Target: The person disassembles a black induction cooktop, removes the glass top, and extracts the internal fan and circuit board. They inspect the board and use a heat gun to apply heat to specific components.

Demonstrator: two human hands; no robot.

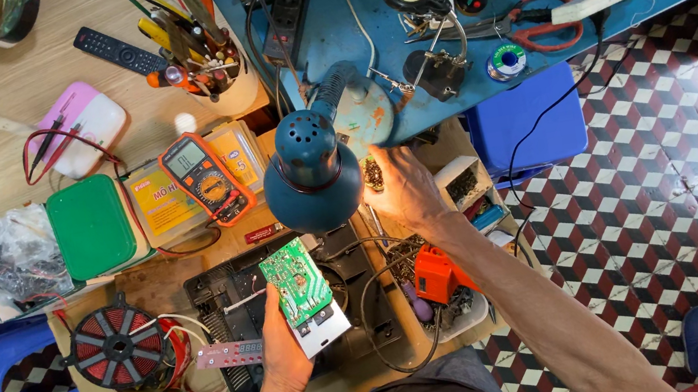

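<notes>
The left hand (282, 349) grips a green circuit board (296, 281) with a white end, held tilted over a black opened casing (227, 302). The right hand (403, 190), fingers spread, reaches beside the teal desk lamp (311, 174) toward a compartmented parts box (468, 187). A yellow rectangular package (157, 206) lies under an orange multimeter (206, 178), beside a green lidded box (91, 227).

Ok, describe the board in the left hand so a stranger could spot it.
Start at the blue desk lamp mid-frame. Just below its shade, the left hand holds up a green circuit board, tilted, with a pale metal plate on its lower end. Nothing else nearby is green and studded with components.
</notes>
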